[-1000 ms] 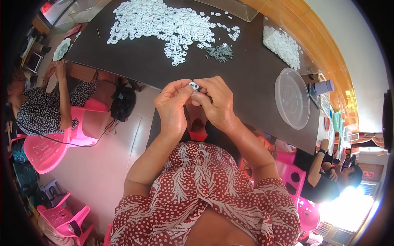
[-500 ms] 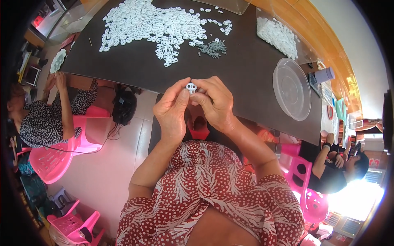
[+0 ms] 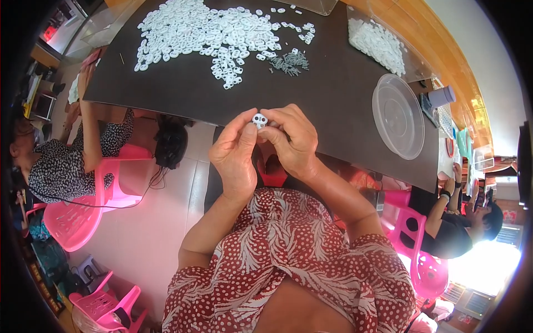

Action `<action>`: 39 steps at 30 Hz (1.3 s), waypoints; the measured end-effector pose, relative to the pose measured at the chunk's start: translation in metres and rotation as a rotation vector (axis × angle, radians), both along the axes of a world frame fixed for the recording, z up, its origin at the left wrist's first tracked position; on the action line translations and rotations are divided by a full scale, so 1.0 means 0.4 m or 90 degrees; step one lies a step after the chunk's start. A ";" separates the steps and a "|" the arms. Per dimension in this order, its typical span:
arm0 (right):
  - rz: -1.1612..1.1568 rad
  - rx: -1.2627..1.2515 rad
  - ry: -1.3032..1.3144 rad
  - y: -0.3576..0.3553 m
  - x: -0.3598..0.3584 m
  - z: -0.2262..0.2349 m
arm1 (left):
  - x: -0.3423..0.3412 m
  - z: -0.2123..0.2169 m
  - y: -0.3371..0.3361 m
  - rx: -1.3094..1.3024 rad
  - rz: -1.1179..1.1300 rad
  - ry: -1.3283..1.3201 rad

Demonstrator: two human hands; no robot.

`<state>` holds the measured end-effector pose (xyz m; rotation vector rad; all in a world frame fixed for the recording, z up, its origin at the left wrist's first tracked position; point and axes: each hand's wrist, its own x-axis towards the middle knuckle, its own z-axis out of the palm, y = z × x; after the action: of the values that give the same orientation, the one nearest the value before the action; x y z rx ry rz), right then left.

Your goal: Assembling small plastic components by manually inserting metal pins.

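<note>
Seen from above, looking down at two hands raised together over the near edge of a dark table [image 3: 183,83]. Left hand [image 3: 236,152] and right hand [image 3: 291,141] closed, fingertips pinching between them a small white part [image 3: 259,119] with two round holes, held just off the table edge and above the lap. Red dress with white dots and leaf print [image 3: 288,261] filling the lower middle.

Farther back on the table, a wide heap of white rings [image 3: 205,30], spread loosely, with a small clump of grey pins [image 3: 290,61] just beside its right edge. To the right, a clear tray of more white pieces [image 3: 377,41], and nearer, a clear round lid [image 3: 398,115] lying flat, well apart from the hands.

At the left, a person in a black-and-white dotted top [image 3: 55,166] seated on a pink chair [image 3: 78,216], one arm reaching up to the table. At the right, another person in a black shirt [image 3: 449,233] near a second pink chair [image 3: 425,266]. Pale tiled floor [image 3: 150,233] below the table edge.
</note>
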<state>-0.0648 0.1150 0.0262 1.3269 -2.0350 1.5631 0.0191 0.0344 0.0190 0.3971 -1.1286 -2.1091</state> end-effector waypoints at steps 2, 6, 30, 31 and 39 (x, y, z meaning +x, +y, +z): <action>0.001 0.001 0.000 0.002 -0.003 -0.002 | 0.000 -0.002 -0.004 -0.003 -0.008 0.003; 0.009 -0.005 -0.004 0.001 -0.003 -0.004 | -0.004 -0.010 -0.010 -0.024 -0.028 0.009; 0.033 -0.022 -0.001 -0.026 0.027 0.003 | 0.006 -0.020 -0.005 -0.096 0.080 0.032; 0.032 -0.022 -0.001 -0.025 0.028 0.001 | 0.009 -0.016 -0.005 -0.111 0.082 0.035; -0.005 -0.090 0.024 -0.040 0.047 -0.010 | 0.007 -0.023 0.009 -0.186 0.127 0.038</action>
<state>-0.0461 0.0989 0.0222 1.2845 -1.8673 1.6331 0.0219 0.0380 0.0097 0.2921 -1.2832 -1.7420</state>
